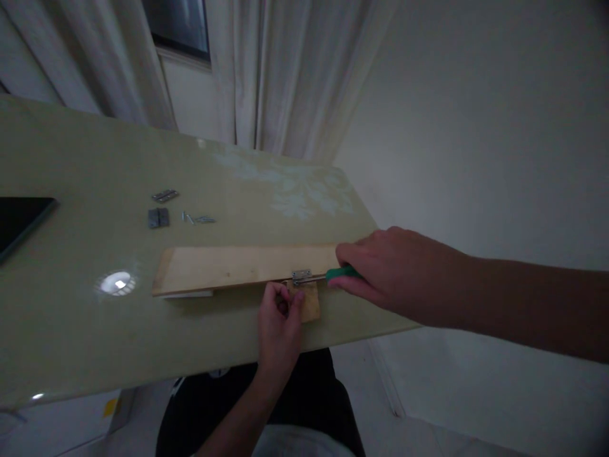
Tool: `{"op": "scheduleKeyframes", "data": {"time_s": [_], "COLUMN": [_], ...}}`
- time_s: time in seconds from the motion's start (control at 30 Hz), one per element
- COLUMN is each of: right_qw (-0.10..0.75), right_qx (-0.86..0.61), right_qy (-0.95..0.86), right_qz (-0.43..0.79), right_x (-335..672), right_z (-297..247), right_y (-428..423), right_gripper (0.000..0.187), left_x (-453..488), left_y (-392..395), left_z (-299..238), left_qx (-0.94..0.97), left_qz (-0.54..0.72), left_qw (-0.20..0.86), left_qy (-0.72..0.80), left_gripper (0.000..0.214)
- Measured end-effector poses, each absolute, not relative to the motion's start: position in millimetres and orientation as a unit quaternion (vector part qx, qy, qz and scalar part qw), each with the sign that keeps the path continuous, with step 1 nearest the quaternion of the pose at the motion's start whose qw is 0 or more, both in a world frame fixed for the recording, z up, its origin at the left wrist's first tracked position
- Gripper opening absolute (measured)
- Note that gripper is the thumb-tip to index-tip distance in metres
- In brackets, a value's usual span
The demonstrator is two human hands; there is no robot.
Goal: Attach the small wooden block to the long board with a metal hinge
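Note:
My right hand (pixel 375 270) is wrapped round the green handle of a screwdriver (pixel 339 273). Its shaft points left across a small metal hinge (pixel 301 275), which lies at the near edge of a long pale wooden board (pixel 228 263). Just below the hinge is a small square wood piece (pixel 311 303). My left hand (pixel 281 320) is closed in a pinch at the left side of this piece, with the thumb over it. Whatever sits between those fingertips by the screwdriver's tip is too small to make out.
On the glossy green table (pixel 95 336), beyond the board, lie a hinge pair (pixel 165 195), a grey hinge (pixel 158 218) and several screws (pixel 204 219). A dark flat device (pixel 23 219) is at the left edge. A white piece (pixel 188 294) shows under the board. Curtains (pixel 285 82) hang behind.

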State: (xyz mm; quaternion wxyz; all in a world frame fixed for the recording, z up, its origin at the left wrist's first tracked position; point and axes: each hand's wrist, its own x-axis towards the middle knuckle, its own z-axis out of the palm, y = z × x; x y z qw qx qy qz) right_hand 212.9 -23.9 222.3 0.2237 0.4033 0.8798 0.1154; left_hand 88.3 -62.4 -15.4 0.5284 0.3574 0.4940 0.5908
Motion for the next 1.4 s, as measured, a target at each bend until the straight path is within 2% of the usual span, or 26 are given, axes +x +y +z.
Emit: {"op": "scheduleKeyframes", "data": {"time_s": [0.1, 0.17, 0.2, 0.27, 0.33, 0.4, 0.47, 0.57, 0.67, 0.73, 0.83, 0.9, 0.97, 1.07, 1.13, 1.17, 1.2, 1.33, 1.4], "right_qw": [0.199, 0.181, 0.175, 0.178, 0.191, 0.209, 0.218, 0.201, 0.177, 0.18, 0.215, 0.23, 0.219, 0.184, 0.172, 0.167, 0.165, 0.18, 0.19], "right_qx": [0.201, 0.04, 0.007, 0.099, 0.312, 0.445, 0.432, 0.238, 0.044, 0.095, 0.346, 0.426, 0.394, 0.21, 0.096, 0.087, 0.118, 0.399, 0.433], "right_qy": [0.945, 0.964, 0.965, 0.961, 0.918, 0.865, 0.872, 0.94, 0.965, 0.962, 0.901, 0.867, 0.887, 0.948, 0.963, 0.965, 0.963, 0.896, 0.88], "right_qz": [0.162, 0.192, 0.195, 0.186, 0.152, 0.1, 0.077, 0.141, 0.187, 0.184, 0.151, 0.115, 0.1, 0.15, 0.181, 0.185, 0.178, 0.08, 0.039], "right_x": [221.0, 225.8, 226.7, 225.7, 222.7, 221.2, 223.6, 231.5, 233.4, 227.9, 216.5, 214.2, 219.0, 232.0, 236.8, 236.8, 235.3, 224.9, 224.9], "right_z": [233.8, 238.3, 238.0, 232.8, 225.1, 220.4, 221.5, 229.8, 233.5, 230.1, 222.9, 222.0, 225.1, 231.4, 231.8, 230.3, 228.0, 218.6, 218.9], "right_y": [-16.6, -14.0, -14.0, -16.7, -21.2, -25.1, -26.8, -25.0, -22.5, -23.0, -25.4, -25.4, -23.1, -18.3, -16.3, -16.1, -16.1, -15.9, -13.8], "right_gripper": [0.009, 0.017, 0.022, 0.024, 0.024, 0.03, 0.026, 0.01, 0.019, 0.022, 0.027, 0.031, 0.024, 0.01, 0.021, 0.024, 0.024, 0.026, 0.025], "left_x": [88.8, 89.2, 89.5, 89.8, 89.7, 89.3, 88.9, 88.6, 88.7, 88.7, 88.5, 88.3, 88.2, 88.4, 88.7, 88.8, 88.9, 88.6, 88.3], "left_y": [-62.5, -61.9, -61.5, -60.4, -59.8, -59.9, -60.7, -61.9, -62.1, -61.7, -61.6, -62.1, -62.9, -63.4, -62.9, -62.4, -62.0, -61.4, -62.1], "left_z": [-16.0, -17.2, -17.8, -18.4, -17.7, -16.1, -14.5, -13.6, -14.6, -15.6, -16.4, -16.2, -15.7, -15.6, -16.2, -16.6, -16.9, -17.0, -16.0], "left_qx": [0.355, 0.359, 0.359, 0.35, 0.343, 0.345, 0.348, 0.352, 0.357, 0.352, 0.352, 0.359, 0.367, 0.369, 0.362, 0.357, 0.355, 0.361, 0.368], "left_qz": [0.595, 0.596, 0.596, 0.594, 0.594, 0.594, 0.596, 0.6, 0.602, 0.601, 0.599, 0.597, 0.592, 0.589, 0.591, 0.592, 0.591, 0.588, 0.585], "left_qw": [0.527, 0.522, 0.523, 0.532, 0.541, 0.539, 0.533, 0.525, 0.513, 0.518, 0.526, 0.519, 0.515, 0.521, 0.524, 0.525, 0.524, 0.513, 0.512], "left_qy": [0.492, 0.493, 0.493, 0.492, 0.487, 0.487, 0.489, 0.49, 0.497, 0.497, 0.49, 0.494, 0.5, 0.496, 0.495, 0.497, 0.5, 0.51, 0.51], "left_gripper": [0.032, 0.033, 0.034, 0.037, 0.038, 0.037, 0.037, 0.036, 0.035, 0.036, 0.036, 0.034, 0.032, 0.03, 0.031, 0.032, 0.032, 0.032, 0.031]}}
